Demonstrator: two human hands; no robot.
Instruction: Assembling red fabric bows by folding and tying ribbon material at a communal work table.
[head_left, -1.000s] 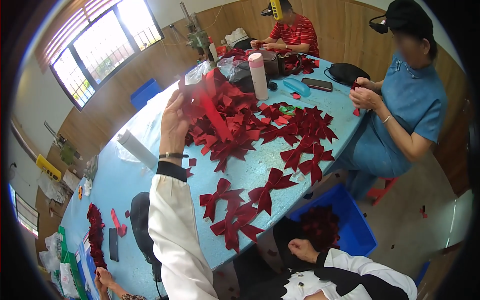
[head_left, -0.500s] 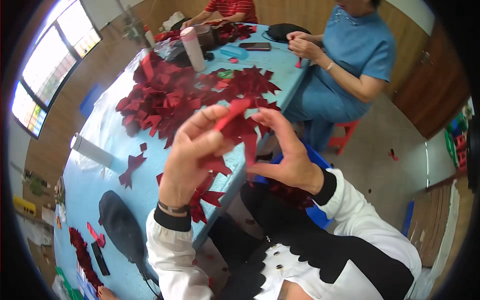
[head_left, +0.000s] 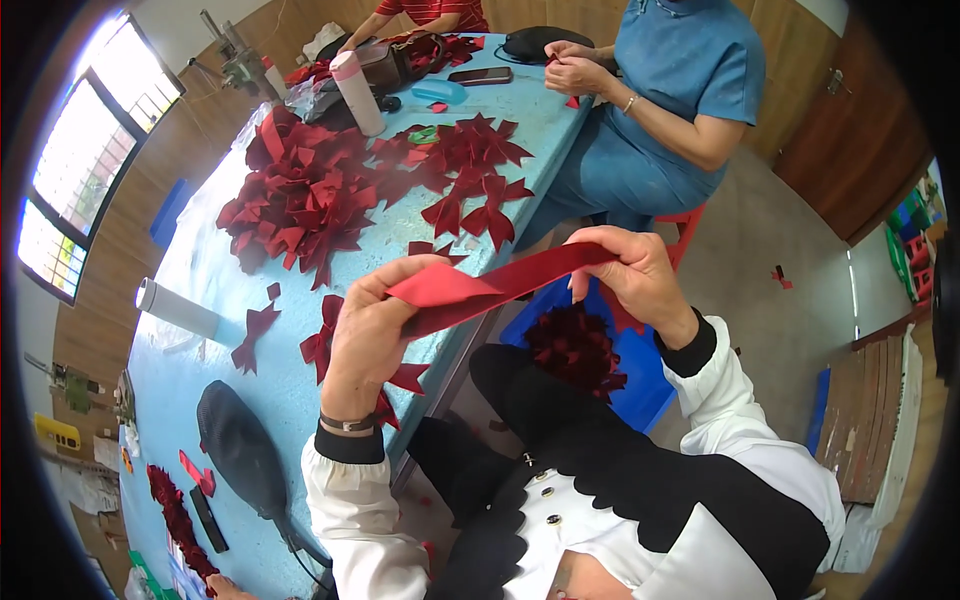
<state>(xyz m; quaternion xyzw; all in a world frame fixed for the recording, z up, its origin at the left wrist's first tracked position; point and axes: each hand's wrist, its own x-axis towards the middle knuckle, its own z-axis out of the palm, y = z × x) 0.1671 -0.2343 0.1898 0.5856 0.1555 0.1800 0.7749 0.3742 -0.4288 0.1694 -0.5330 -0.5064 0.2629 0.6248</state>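
Note:
Stretched between my two hands is a red fabric strip (head_left: 500,285), folded and slightly twisted near its left end. My left hand (head_left: 372,325) pinches that end between thumb and fingers. The other end is gripped by my right hand (head_left: 640,278), over the table's near edge. Several dark red fabric bows (head_left: 405,378) lie on the table beside and partly behind my left hand. Below my right hand, a blue bin (head_left: 640,385) holds a mass of dark red pieces (head_left: 575,350).
A large heap of red fabric pieces (head_left: 300,190) covers part of the blue table (head_left: 180,410). Also on it are a white bottle (head_left: 180,307), a pink-capped bottle (head_left: 358,95) and a dark padded object (head_left: 240,450). A person in blue (head_left: 680,80) sits at the far right, handling something small.
My hands have moved apart, my right hand going rightward, and the red strip that was bunched between them is now drawn out lengthwise. The view has shifted slightly.

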